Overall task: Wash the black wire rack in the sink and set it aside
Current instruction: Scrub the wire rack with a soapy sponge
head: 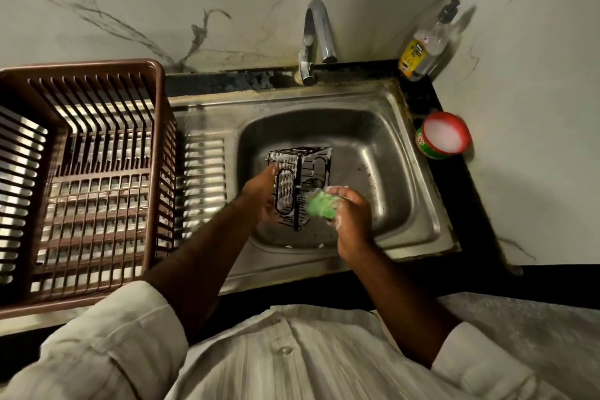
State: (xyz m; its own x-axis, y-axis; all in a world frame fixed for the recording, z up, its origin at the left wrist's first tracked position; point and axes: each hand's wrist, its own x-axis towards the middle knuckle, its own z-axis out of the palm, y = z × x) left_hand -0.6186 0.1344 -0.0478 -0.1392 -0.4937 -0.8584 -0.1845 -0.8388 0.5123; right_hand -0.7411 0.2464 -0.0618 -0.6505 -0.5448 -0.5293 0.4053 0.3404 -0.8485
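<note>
The black wire rack (300,172), a small box-shaped frame flecked with soap foam, is held over the steel sink (389,153). My left hand (261,198) grips the rack's left side, fingers curled around its wires. My right hand (352,214) holds a green scrub pad (319,206) against the rack's lower right side; foam covers my fingers. The rack's lower left edge is partly hidden behind my left hand.
A brown plastic dish basket (81,178) stands on the drainboard to the left. The tap (316,39) rises behind the basin, not running. A dish-soap pump bottle (425,45) and a red-rimmed tub of white soap (444,135) sit on the right ledge.
</note>
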